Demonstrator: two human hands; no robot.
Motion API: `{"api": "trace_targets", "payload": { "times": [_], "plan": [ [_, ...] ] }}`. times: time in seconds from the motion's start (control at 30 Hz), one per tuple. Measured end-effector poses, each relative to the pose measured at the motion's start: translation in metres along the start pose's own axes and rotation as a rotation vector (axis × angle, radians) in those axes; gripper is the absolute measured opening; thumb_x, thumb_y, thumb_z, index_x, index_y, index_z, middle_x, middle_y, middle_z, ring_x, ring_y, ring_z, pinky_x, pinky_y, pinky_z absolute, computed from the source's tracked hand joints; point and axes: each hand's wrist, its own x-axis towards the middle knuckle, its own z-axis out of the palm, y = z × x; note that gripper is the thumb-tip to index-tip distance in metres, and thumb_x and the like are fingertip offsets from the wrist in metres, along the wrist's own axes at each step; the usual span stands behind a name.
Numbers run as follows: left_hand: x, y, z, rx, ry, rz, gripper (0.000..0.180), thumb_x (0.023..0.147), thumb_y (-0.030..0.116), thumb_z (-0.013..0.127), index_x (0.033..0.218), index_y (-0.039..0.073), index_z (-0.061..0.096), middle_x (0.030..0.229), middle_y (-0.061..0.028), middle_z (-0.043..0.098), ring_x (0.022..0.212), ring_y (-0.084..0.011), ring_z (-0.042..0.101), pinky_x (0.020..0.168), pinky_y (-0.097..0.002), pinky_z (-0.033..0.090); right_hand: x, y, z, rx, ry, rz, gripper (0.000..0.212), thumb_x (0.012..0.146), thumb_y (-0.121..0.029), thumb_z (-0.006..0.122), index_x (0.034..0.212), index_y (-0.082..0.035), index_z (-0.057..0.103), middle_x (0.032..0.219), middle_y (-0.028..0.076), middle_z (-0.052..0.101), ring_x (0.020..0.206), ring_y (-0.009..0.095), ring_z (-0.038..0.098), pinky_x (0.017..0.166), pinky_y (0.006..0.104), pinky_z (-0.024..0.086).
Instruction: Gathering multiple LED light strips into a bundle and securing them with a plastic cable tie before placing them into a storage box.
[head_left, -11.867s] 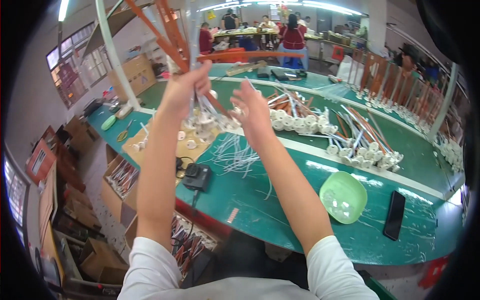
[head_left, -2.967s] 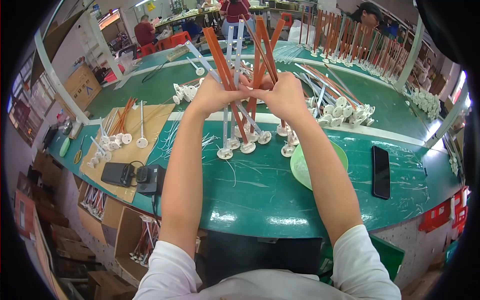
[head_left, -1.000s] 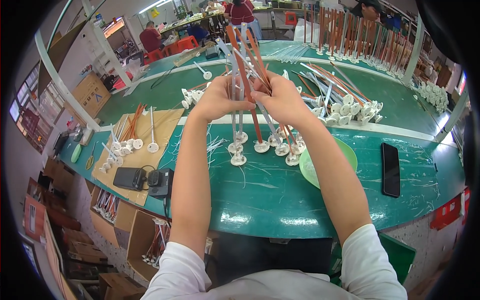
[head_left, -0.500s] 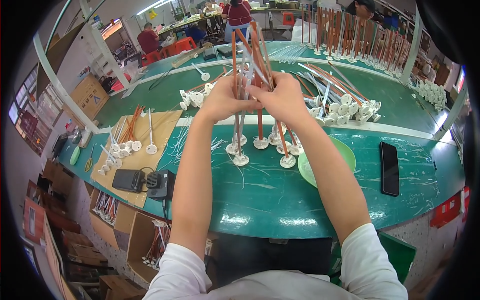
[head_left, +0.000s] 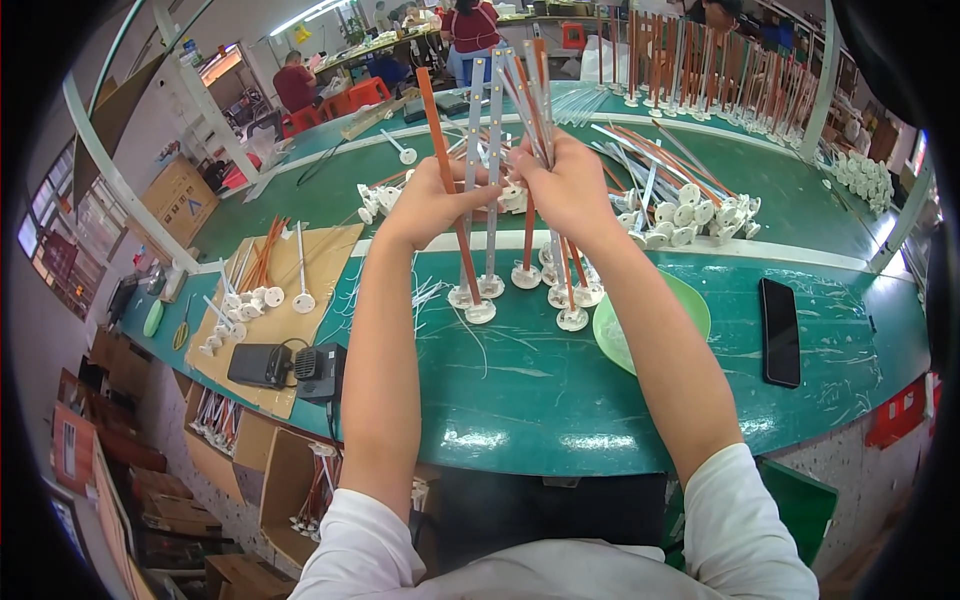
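My left hand [head_left: 425, 205] is closed on a few upright thin strips, one orange-brown strip [head_left: 433, 115] and silver strips [head_left: 495, 120] dotted with small light squares. My right hand [head_left: 572, 190] grips a bunch of similar strips [head_left: 541, 90] further right, its thumb pressed against them. The strips end in white round bases [head_left: 481, 314] standing on the green table. Between the hands, another orange-brown strip [head_left: 528, 238] rises from its own base. The fingertips of both hands are partly hidden behind the strips.
A light-green bowl [head_left: 690, 310] sits by my right forearm, a black phone [head_left: 780, 330] beyond it. Loose strips with white bases [head_left: 690, 210] are heaped behind. At left lie a cardboard sheet [head_left: 330, 260] and black boxes [head_left: 320, 370]. Many strips stand at the back right [head_left: 690, 70].
My hands have moved slightly apart. The strips, bunched together before, are now split into two groups, with the left orange-brown strip leaning outward to the left.
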Motion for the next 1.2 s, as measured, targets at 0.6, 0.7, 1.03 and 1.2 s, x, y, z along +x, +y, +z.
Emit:
{"api": "trace_targets", "payload": {
  "times": [0.6,0.7,1.03,1.2],
  "plan": [
    [0.006,-0.01,0.016,0.17,-0.122,0.235,0.039,0.072,0.024,0.083,0.095,0.0,0.064,0.075,-0.0039,0.063,0.067,-0.0132,0.056,0.062,-0.0298,0.045,-0.005,-0.019,-0.004,0.305,-0.157,0.125,0.028,0.079,-0.021,0.075,0.095,0.001,0.069,0.078,0.006,0.068,0.068,0.01,0.061,0.063,0.0269,0.049],
    [0.003,-0.005,0.012,0.282,-0.138,0.175,0.04,0.075,0.03,0.081,0.093,-0.001,0.063,0.076,-0.0052,0.064,0.07,-0.0152,0.059,0.064,-0.0316,0.047,-0.003,-0.012,-0.002,0.243,-0.125,0.092,0.027,0.082,-0.021,0.073,0.096,0.001,0.068,0.079,0.007,0.068,0.068,0.01,0.061,0.065,0.0271,0.05],
    [-0.018,-0.008,-0.012,-0.038,-0.101,0.107,0.051,0.101,0.044,0.039,0.101,0.0,0.065,0.09,-0.0112,0.071,0.087,-0.0204,0.068,0.08,-0.0328,0.053,0.006,0.005,-0.012,-0.162,0.107,-0.021,0.031,0.092,-0.03,0.06,0.104,-0.002,0.064,0.095,0.015,0.069,0.087,0.023,0.065,0.078,0.0344,0.049],
    [-0.063,0.007,-0.076,-0.209,0.321,0.016,0.053,0.099,0.046,0.041,0.083,0.001,0.064,0.053,-0.0049,0.054,0.05,-0.016,0.054,0.056,-0.0316,0.051,0.008,0.008,-0.002,0.211,0.095,-0.039,0.022,0.098,-0.02,0.051,0.103,0.0,0.056,0.094,0.013,0.068,0.085,0.017,0.065,0.078,0.031,0.05]
  ]
}}
